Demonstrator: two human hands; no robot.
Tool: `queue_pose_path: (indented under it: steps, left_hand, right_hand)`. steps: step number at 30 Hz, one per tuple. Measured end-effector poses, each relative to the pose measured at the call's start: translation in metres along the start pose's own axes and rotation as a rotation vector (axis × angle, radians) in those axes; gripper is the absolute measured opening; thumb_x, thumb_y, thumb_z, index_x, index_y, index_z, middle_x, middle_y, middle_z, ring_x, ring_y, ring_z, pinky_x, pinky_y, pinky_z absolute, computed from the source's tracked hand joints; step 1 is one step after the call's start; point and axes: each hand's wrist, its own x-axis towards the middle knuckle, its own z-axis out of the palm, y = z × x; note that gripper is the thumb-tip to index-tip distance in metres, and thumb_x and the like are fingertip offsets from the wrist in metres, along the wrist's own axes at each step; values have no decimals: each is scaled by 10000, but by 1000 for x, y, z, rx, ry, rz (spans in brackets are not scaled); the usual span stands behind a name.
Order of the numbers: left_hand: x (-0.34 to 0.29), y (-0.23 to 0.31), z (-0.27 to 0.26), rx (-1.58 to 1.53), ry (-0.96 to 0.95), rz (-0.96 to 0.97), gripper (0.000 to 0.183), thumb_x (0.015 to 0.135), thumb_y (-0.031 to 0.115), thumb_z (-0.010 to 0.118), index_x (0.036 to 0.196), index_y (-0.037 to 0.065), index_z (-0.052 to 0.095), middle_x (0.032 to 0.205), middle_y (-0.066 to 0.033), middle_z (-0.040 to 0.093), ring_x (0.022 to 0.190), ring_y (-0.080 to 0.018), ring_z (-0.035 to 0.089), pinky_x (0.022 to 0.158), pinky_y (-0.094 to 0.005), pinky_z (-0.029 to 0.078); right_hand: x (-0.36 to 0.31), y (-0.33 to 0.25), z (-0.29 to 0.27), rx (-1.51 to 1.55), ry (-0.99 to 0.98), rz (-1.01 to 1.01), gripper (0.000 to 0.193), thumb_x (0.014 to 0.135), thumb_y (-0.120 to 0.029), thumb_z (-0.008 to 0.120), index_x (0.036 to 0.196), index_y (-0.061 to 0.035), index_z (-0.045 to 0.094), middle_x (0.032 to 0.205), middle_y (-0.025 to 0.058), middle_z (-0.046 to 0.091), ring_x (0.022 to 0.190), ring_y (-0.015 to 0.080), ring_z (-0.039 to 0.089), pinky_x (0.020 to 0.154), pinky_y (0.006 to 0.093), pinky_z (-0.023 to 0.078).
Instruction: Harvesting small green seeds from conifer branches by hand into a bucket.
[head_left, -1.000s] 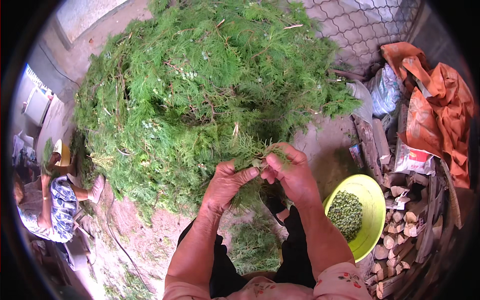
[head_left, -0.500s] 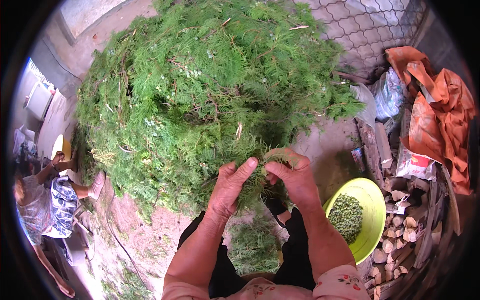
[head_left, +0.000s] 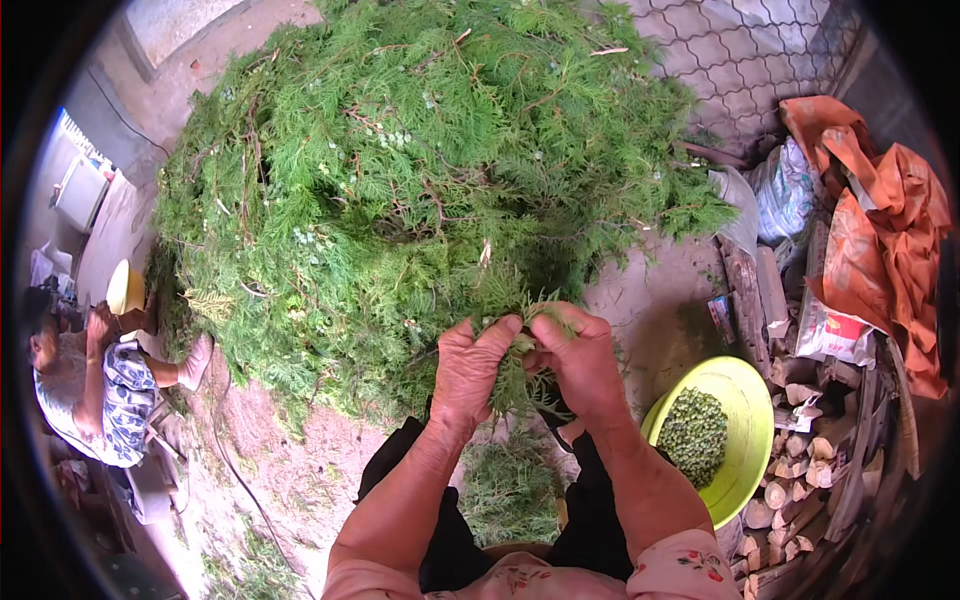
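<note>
Both my hands meet in front of me at the near edge of a big heap of green conifer branches [head_left: 400,170]. A leafy conifer sprig [head_left: 515,385] is pinched between them, its fronds poking out above and below my fingers. My left hand [head_left: 470,365] is closed on the sprig, thumb on top. My right hand [head_left: 578,360] pinches it from the other side, thumb and fingers close to my left thumb. Small pale green cones show at the pinch, partly hidden by my fingers. To the right stands a yellow-green basin [head_left: 750,440] holding small green cones [head_left: 692,437].
Stacked firewood [head_left: 790,490] and an orange cloth [head_left: 880,250] lie beyond the basin. Loose greenery [head_left: 510,490] lies between my legs. At the left a seated person [head_left: 105,390] is beside a yellow container [head_left: 124,288]. A dark cord [head_left: 235,470] runs along the floor.
My hands have shifted slightly, and my right fingers are drawn in nearer to my left thumb. The person at the left has raised an arm and sits more upright.
</note>
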Motion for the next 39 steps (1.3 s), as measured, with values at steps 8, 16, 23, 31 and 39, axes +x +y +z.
queue_pose_path:
  steps: [8,16,23,31,39]
  left_hand:
    - [6,-6,-4,110,47,197,121,803,95,622,908,35,612,820,-15,621,706,-83,558,598,-239,470]
    - [2,2,-2,-46,-36,3,179,797,93,637,960,26,610,854,-12,628,739,-64,538,695,-220,450]
    - [4,-1,-4,439,7,296,142,786,76,645,913,17,617,773,-8,622,686,-60,517,639,-226,448]
    - [4,-8,-10,929,23,444,116,755,52,645,864,24,617,686,-11,596,630,-53,492,557,-231,425]
    - [1,-4,-6,1053,55,490,154,669,13,635,809,9,572,662,-170,567,604,-328,570,538,-320,449]
  right_hand:
    - [0,-2,10,-104,-9,-80,180,857,-139,547,957,10,547,809,32,570,644,92,546,574,238,473]
    - [3,-2,-4,483,-43,120,135,844,-116,552,949,-32,537,808,44,558,663,135,544,545,267,450]
    - [2,-27,-14,552,39,-56,109,837,-97,555,931,-41,560,799,34,561,673,134,535,546,243,426]
    - [1,-6,14,-707,13,-650,196,702,26,646,893,17,607,765,90,554,669,191,544,611,266,438]
    - [0,-4,11,-785,-45,-656,193,682,46,636,860,2,578,766,101,531,688,232,548,616,295,440]
